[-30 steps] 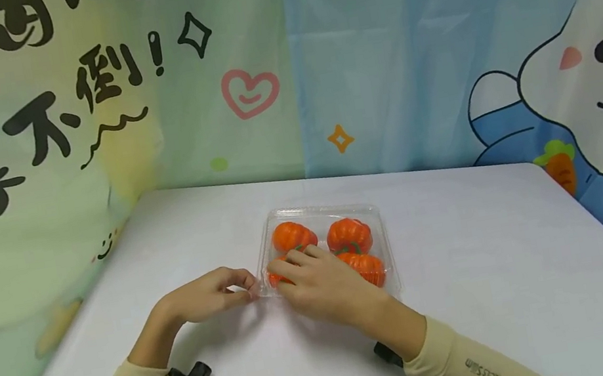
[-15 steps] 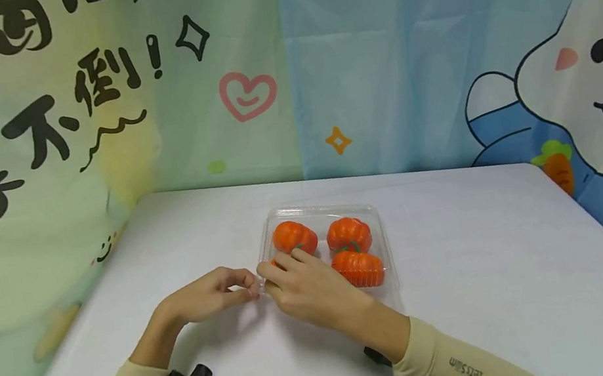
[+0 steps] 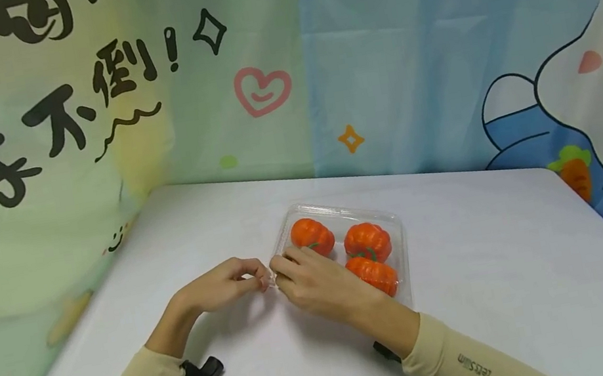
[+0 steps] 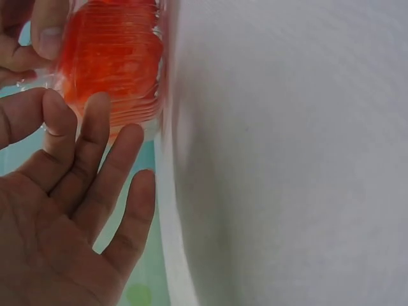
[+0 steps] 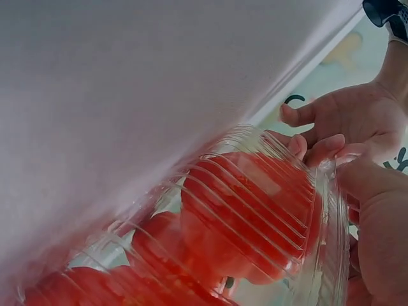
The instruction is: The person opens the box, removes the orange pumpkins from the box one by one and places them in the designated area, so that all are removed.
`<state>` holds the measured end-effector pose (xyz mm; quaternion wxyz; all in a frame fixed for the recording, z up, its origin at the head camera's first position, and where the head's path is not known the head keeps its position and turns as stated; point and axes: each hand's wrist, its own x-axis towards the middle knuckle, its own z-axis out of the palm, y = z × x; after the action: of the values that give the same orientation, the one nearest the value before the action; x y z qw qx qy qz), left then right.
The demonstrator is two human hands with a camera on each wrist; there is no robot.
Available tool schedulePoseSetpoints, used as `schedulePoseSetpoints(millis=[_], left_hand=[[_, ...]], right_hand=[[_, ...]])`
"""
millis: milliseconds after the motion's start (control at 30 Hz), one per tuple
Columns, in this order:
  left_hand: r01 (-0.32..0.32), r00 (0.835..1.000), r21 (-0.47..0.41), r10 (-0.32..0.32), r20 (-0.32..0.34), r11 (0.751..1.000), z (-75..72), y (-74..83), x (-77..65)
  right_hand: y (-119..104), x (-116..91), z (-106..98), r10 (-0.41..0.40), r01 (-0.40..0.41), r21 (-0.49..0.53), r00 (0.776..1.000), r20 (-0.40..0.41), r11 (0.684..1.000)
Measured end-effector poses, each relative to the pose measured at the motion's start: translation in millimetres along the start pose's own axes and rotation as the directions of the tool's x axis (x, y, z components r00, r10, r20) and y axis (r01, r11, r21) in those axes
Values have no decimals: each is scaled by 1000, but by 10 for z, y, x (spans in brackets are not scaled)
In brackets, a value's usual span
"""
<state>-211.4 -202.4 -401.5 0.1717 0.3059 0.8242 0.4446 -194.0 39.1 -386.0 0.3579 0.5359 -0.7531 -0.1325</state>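
A clear plastic box lies on the table with several orange toy pumpkins inside, their stems green. My left hand pinches the box's near left corner between thumb and index finger; its other fingers extend loosely in the left wrist view. Right beside it, my right hand pinches the rim at the same corner and covers the near left part of the box. Through the ribbed side wall, a pumpkin shows in the right wrist view. Whether a lid is closed over the box I cannot tell.
A white cloth covers the table. Behind it hangs a printed curtain with cartoon figures and lettering. Each forearm wears a black wrist mount beneath its beige sleeve.
My right hand has slid left along the box's near edge to the corner beside my left hand. The box has turned slightly clockwise. The head view has shifted a little.
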Motion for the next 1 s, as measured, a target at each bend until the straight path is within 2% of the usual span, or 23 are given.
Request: schedulePoseSetpoints(millis=[233,333,433,567,667,833,1000], left_hand=[[-4,1000,18,4,5,1000,-14,12,-25],[27,1000,37,-27,0,999,-10,14,-25],[25,1000,46,-25,-4,999,5,0,-15],[17,1000,3,-17,-5,1000,28,-11,0],[34,999,-16,-34,-3,999,30,-4,0],[65,997,72,-63,-32,995,1,15,-11],[74,997,89,-74,0,993,-15,45,-21]], right_hand=[[-26,24,43,-7,7,-17,1000,-6,1000],[-25,24,65,-31,31,-29,999,9,999],[-21,20,90,-67,68,-66,998,17,995],[-3,10,111,-97,98,-91,995,18,991],[19,17,101,-103,104,-86,995,9,991],[69,84,-4,-54,52,-50,998,-31,997],[50,33,-9,5,-2,46,999,-50,999]])
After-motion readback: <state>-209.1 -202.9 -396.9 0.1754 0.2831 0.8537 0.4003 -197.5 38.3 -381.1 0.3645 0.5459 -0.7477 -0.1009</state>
